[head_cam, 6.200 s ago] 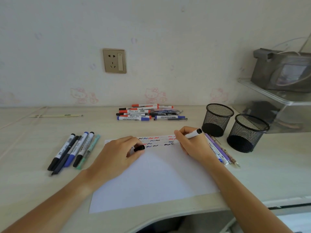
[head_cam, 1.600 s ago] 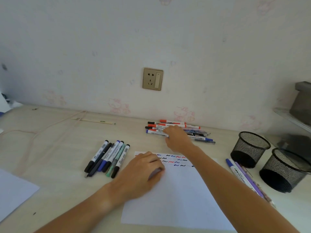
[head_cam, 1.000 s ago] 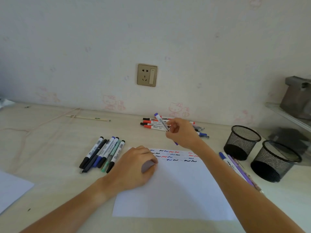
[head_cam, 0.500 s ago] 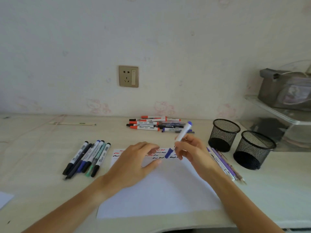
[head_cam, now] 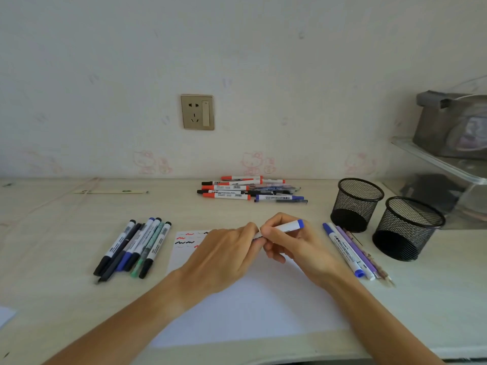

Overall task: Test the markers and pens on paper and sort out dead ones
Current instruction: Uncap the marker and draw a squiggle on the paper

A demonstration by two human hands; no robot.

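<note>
Head view. Blue marker (head_cam: 286,227): held above the paper (head_cam: 245,309), its barrel gripped in the right hand (head_cam: 297,246); left hand (head_cam: 224,256) pinches its near end, both hands meeting at mid-desk. Paper: near edge close to the desk (head_cam: 52,259) front edge; squiggles along its far edge. Row of markers (head_cam: 134,248): left of the paper. Pile of markers (head_cam: 247,191): near the wall. Pens (head_cam: 353,251): right of the paper, beside two mesh cups (head_cam: 355,204). Bare desk lies between the groups.
</note>
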